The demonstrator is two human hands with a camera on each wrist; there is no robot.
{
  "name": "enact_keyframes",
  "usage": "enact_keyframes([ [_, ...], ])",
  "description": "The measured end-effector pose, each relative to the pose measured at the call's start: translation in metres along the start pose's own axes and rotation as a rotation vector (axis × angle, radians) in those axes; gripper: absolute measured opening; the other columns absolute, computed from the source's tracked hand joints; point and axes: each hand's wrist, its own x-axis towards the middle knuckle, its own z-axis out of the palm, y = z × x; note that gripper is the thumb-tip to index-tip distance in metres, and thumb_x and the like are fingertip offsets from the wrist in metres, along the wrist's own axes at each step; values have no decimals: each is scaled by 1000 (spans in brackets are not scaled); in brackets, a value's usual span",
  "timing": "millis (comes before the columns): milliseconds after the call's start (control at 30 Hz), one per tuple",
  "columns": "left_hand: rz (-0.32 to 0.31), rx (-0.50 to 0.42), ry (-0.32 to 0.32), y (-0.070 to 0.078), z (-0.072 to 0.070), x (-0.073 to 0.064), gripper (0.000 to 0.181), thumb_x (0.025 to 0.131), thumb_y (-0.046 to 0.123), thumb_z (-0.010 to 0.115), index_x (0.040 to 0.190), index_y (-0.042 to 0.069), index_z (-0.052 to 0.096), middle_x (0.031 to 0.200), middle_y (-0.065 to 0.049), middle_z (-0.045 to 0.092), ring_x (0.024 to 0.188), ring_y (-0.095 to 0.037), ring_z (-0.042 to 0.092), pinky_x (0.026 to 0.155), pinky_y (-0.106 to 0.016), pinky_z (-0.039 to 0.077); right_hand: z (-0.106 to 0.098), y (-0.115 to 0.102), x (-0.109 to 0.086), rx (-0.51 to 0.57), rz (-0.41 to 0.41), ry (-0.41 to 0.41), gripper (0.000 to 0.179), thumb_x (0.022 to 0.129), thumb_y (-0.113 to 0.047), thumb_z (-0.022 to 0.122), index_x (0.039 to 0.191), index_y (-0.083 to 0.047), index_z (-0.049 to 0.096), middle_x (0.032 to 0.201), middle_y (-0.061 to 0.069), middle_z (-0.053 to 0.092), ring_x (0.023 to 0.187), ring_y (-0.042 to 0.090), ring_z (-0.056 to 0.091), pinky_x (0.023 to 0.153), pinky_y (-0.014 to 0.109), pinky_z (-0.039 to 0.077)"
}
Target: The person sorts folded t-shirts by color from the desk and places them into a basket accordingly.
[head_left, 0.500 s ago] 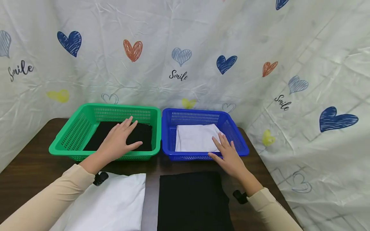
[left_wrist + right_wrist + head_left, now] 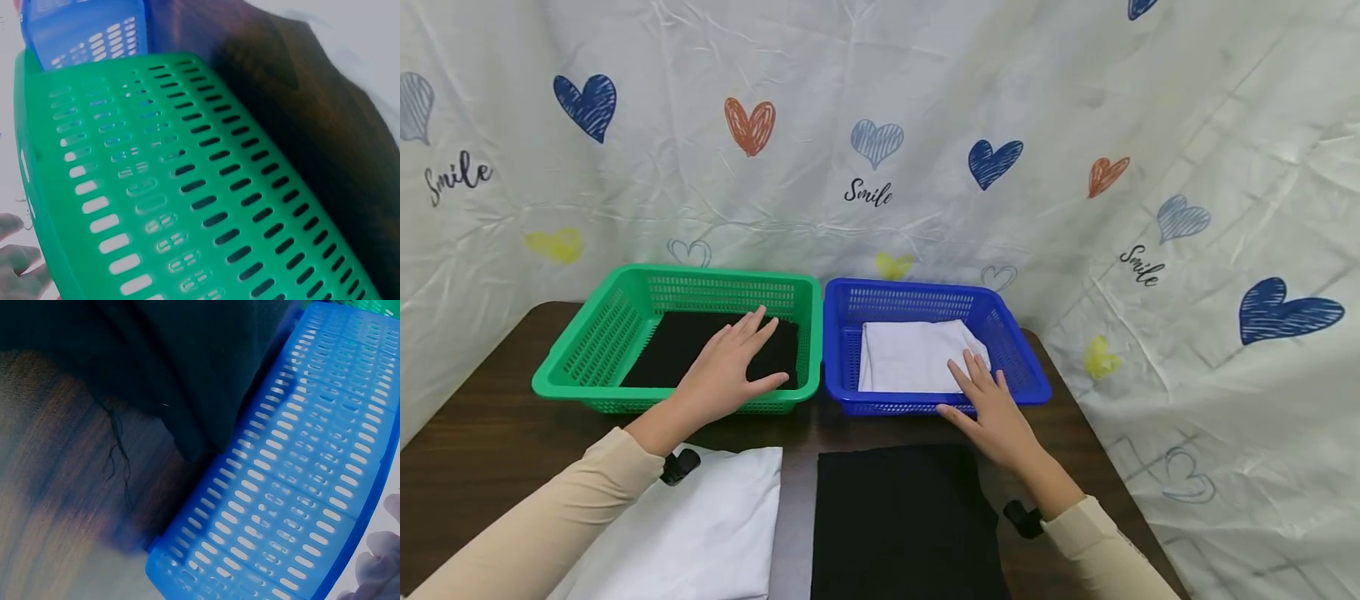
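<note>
With fingers spread, my left hand point(image 2: 718, 379) is over the front of a green basket point(image 2: 576, 392). A folded black cloth point(image 2: 670, 350) lies in that basket, partly hidden by the hand. My right hand point(image 2: 996, 421), also with straight, spread fingers, is over the front right of a blue basket point(image 2: 887, 400), its fingertips overlapping a folded white cloth point(image 2: 906, 358) inside. Both hands hold nothing. In the left wrist view, blurred fingers point(image 2: 22, 269) show beside the green basket wall point(image 2: 206, 156); in the right wrist view, fingers point(image 2: 378, 562) show beside the blue one.
On the brown table point(image 2: 467, 417), a white cloth point(image 2: 722, 525) lies before the green basket, partly under my left forearm. A flat black cloth point(image 2: 902, 525) lies before the blue basket. The baskets stand side by side, close to a heart-printed curtain point(image 2: 805, 67).
My left hand has shifted slightly right over the green basket. The right hand has drifted slightly left. The head view has shifted a little; baskets and cloths stay where they were.
</note>
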Motion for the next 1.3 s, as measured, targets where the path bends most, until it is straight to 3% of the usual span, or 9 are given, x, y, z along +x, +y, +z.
enact_keyframes([
  [500,24,-3,-18,12,13,-7,86,92,47,66,157,7,27,166,-17,20,153,-37,18,124,-57,15,0,-7,-11,12,4,-33,77,95,-49,60,158,-18,28,168,13,12,155,37,7,122,66,2],
  [1033,151,60,-13,31,29,-18,88,89,49,69,156,6,31,164,-17,24,151,-38,26,123,-56,22,-3,-23,-24,37,-13,-20,80,92,-47,65,157,-14,32,167,15,17,155,37,10,122,64,5],
  [1300,224,83,32,42,35,-24,87,87,50,71,154,6,36,163,-16,28,150,-35,29,120,-55,30,-1,-27,-31,45,-19,-14,80,92,-48,65,156,-12,33,166,15,19,155,38,12,122,64,8],
])
